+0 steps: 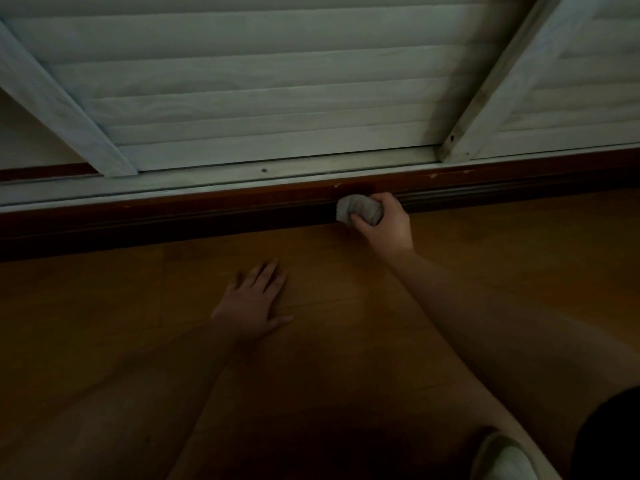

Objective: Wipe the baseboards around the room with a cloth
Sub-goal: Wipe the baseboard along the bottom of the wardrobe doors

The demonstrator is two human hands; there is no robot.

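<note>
Wood floor (346, 341), louvered doors (259, 98), shoe (502, 459).

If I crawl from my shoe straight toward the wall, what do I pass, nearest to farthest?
shoe → left hand flat on the wooden floor → right hand gripping the cloth → dark baseboard → white slatted shutter

Looks like a home room to me, dimly lit. I see a wood-plank floor (346, 323), a dark reddish-brown baseboard (207, 216) along its edge, and pale louvred sliding doors (259, 98) above it on a floor track (242, 176), closet-style. Slipper (502, 459) at bottom right. Domestic fittings only.
</note>
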